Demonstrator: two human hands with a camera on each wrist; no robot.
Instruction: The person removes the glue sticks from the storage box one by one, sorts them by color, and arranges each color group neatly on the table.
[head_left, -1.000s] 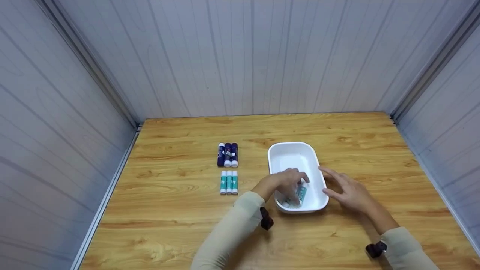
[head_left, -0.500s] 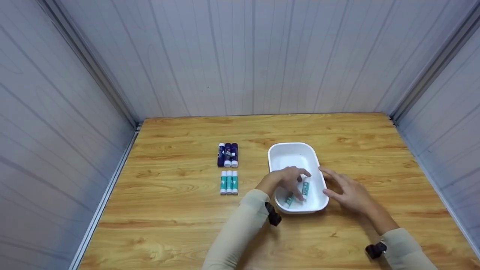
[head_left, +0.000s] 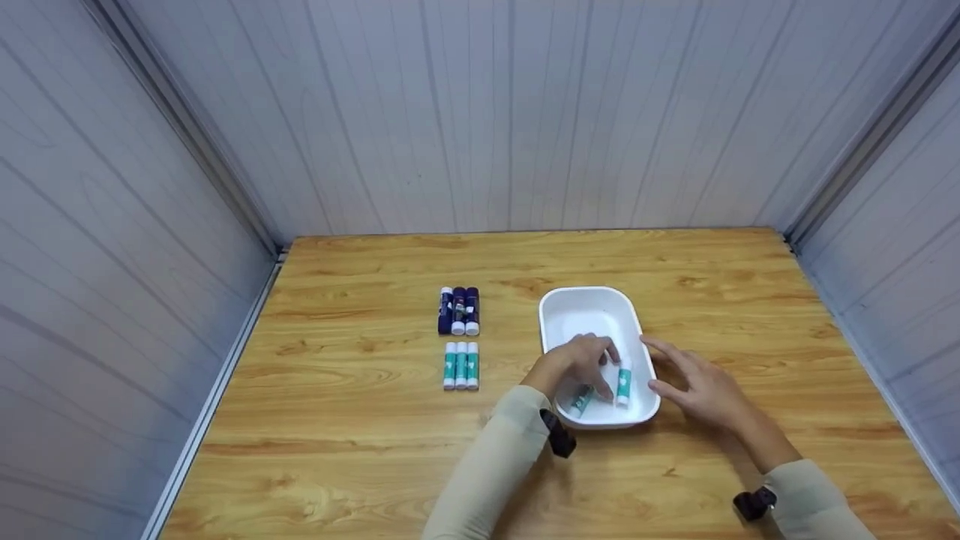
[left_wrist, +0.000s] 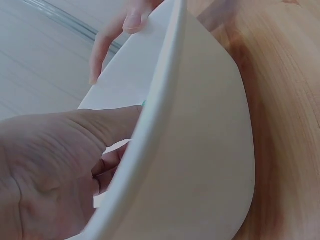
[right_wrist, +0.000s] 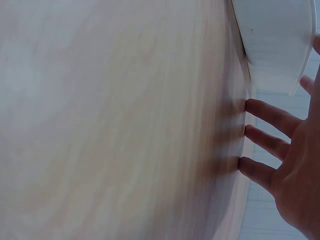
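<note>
A white plastic tub (head_left: 559, 300) stands right of the table's middle. My left hand (head_left: 589, 364) reaches over its left rim with fingers spread and bent downward inside; their tips are partly hidden. Beside these fingers lies a green-and-white capped tube (head_left: 624, 387), shaped like a small glue stick. Another green tube (head_left: 580, 402) lies tilted below the palm, partly covered. At the tub's right side, thumb and forefinger of my right hand (head_left: 697, 386) touch the rim. In the right wrist view, the other fingers (right_wrist: 270, 117) are fairly straight, tips down at the table.
Left of the tub, three green-and-white tubes (head_left: 461, 366) lie side by side in a row. Behind them is a row of three dark blue tubes (head_left: 459, 310) with white ends. Panel walls (head_left: 480, 112) border the wooden table (head_left: 337, 420) at the back and sides.
My left hand has shifted slightly right inside the tub. The nearer-right green tube has moved out from under its fingers toward the tub's right wall. The right hand stays at the rim.
</note>
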